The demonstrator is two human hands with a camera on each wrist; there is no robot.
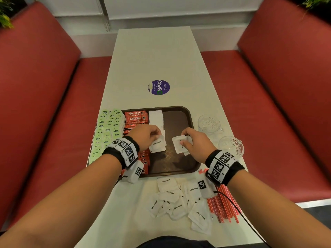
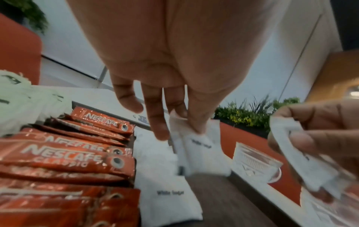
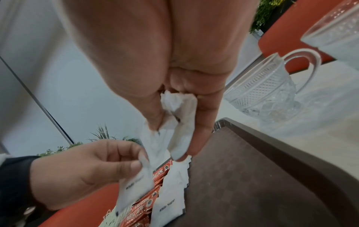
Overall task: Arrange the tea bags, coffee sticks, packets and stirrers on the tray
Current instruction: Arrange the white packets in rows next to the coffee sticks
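A dark brown tray (image 1: 180, 115) lies on the white table. Along its left side run green tea bags (image 1: 105, 129), red Nescafe coffee sticks (image 1: 136, 118) and a column of white sugar packets (image 1: 156, 117). Over the tray, my left hand (image 1: 155, 136) pinches one white sugar packet (image 2: 200, 147) just above that column. My right hand (image 1: 184, 140) grips a small bunch of sugar packets (image 3: 180, 121) above the tray's middle. Loose sugar packets (image 1: 179, 199) and red stirrers (image 1: 223, 204) lie on the table in front of the tray.
Two cut-glass cups (image 1: 209, 123) (image 1: 231, 145) stand on the table right of the tray. A round purple sticker (image 1: 158, 87) marks the table beyond it. Red bench seats (image 1: 44, 104) flank the table on both sides.
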